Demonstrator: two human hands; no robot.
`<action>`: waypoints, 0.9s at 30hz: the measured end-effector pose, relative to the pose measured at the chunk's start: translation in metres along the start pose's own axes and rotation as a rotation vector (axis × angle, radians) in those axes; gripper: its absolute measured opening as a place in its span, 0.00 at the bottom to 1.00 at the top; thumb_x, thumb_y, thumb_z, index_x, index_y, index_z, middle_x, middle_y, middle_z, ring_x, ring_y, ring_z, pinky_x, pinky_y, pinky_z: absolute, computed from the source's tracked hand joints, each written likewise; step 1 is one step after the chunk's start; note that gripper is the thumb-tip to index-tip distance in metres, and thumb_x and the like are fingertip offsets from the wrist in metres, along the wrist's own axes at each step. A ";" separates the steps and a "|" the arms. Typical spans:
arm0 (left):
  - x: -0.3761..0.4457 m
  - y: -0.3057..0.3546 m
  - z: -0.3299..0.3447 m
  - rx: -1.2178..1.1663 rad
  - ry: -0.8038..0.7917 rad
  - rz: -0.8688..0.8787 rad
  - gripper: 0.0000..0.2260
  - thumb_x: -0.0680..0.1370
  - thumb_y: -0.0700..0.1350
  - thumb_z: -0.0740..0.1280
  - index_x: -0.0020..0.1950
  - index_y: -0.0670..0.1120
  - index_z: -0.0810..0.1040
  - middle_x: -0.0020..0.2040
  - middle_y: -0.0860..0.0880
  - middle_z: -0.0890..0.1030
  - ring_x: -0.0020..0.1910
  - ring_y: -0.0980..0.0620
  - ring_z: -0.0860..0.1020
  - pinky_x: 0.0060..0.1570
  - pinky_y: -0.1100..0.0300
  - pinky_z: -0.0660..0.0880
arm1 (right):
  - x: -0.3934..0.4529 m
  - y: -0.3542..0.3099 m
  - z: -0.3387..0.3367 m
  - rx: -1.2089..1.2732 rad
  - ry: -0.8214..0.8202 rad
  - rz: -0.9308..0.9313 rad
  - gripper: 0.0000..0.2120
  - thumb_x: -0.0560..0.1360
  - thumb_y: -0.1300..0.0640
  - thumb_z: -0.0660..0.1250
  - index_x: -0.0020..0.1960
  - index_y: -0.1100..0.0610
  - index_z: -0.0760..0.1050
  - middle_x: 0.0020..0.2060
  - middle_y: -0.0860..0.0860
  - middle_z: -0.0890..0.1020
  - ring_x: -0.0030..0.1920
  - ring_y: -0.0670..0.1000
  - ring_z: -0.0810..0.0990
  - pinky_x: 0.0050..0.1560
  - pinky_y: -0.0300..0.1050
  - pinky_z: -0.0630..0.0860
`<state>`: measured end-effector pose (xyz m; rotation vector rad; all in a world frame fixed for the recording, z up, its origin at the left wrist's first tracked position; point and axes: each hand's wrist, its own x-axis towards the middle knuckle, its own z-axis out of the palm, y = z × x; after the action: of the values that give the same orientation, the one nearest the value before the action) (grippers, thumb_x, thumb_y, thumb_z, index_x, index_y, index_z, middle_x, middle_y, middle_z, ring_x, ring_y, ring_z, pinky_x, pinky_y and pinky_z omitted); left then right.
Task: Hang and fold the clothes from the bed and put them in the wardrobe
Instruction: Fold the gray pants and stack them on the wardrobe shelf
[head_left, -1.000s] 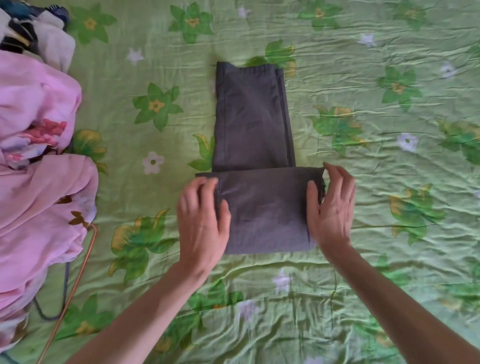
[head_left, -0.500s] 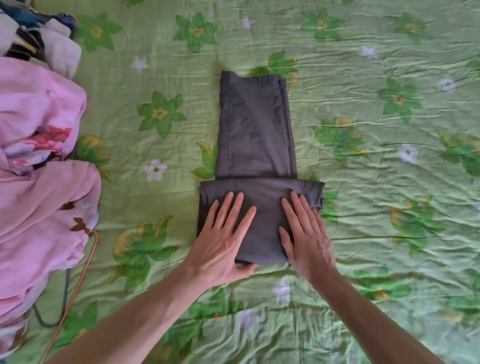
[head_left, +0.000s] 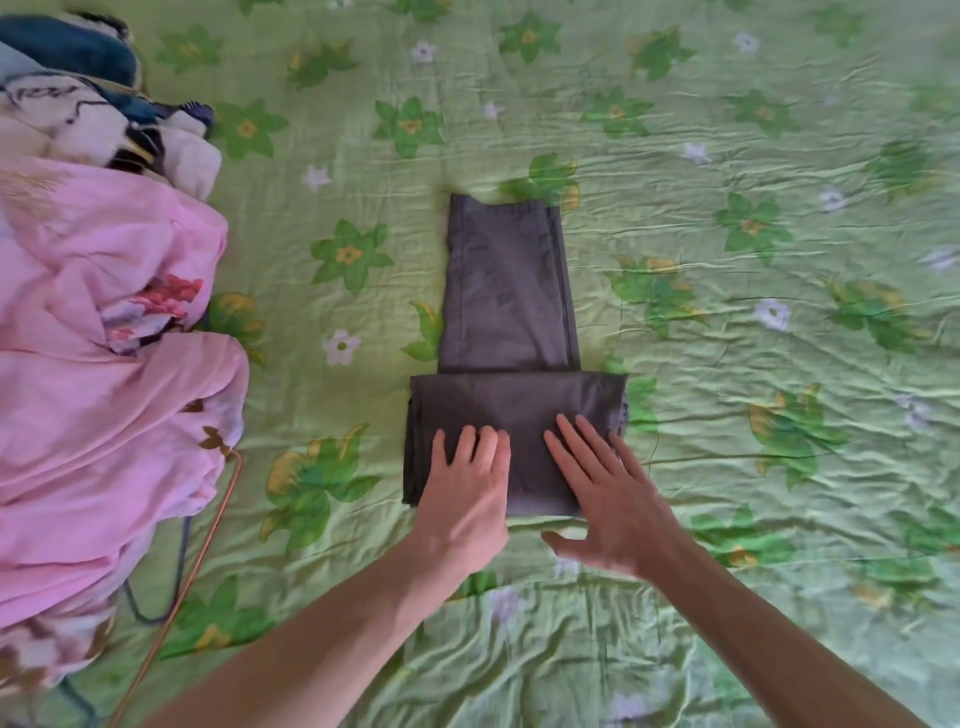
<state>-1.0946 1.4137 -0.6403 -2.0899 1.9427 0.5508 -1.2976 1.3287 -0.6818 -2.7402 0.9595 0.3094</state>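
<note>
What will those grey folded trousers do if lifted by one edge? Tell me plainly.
The grey trousers would probably sag and unfold: thin cloth, only stacked layers. They look light. Both the left hand and right hand lie flat on the fold, so it may spring up.

I see a green bedsheet (head_left: 727, 156) printed with green and white flowers. A thin copper-coloured rod (head_left: 200, 551) lies at its left edge beside a dark cord (head_left: 179, 566).

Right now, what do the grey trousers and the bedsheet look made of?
Grey trousers: a matte woven cloth, perhaps cotton blend; it holds crisp folds and shows stitched seams. Bedsheet: thin printed fabric with slight sheen and fine crinkles all over, possibly polyester or satin-finish cotton. Fibre itself can't be confirmed.
</note>
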 end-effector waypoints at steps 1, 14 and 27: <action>-0.007 -0.002 -0.002 -0.027 0.007 0.013 0.34 0.79 0.42 0.64 0.83 0.40 0.54 0.78 0.42 0.63 0.77 0.40 0.62 0.79 0.38 0.57 | -0.005 0.001 -0.001 -0.003 -0.003 -0.025 0.52 0.68 0.35 0.69 0.85 0.55 0.53 0.84 0.52 0.53 0.84 0.54 0.51 0.78 0.58 0.55; -0.089 -0.028 -0.050 -0.307 -0.241 0.175 0.09 0.80 0.49 0.61 0.58 0.50 0.74 0.50 0.50 0.76 0.46 0.47 0.79 0.44 0.55 0.74 | -0.106 -0.009 -0.039 0.481 -0.076 -0.112 0.30 0.75 0.45 0.67 0.76 0.40 0.68 0.68 0.26 0.72 0.68 0.32 0.71 0.74 0.33 0.60; -0.009 -0.094 -0.043 -1.295 0.232 -0.376 0.09 0.77 0.51 0.77 0.52 0.52 0.80 0.45 0.55 0.85 0.42 0.63 0.82 0.41 0.70 0.75 | -0.019 -0.005 -0.045 1.073 0.220 0.446 0.06 0.83 0.49 0.66 0.53 0.49 0.79 0.43 0.49 0.84 0.44 0.51 0.82 0.45 0.50 0.77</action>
<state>-0.9966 1.4128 -0.6053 -3.2016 1.2249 1.8796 -1.3031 1.3311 -0.6332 -1.5921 1.2825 -0.3645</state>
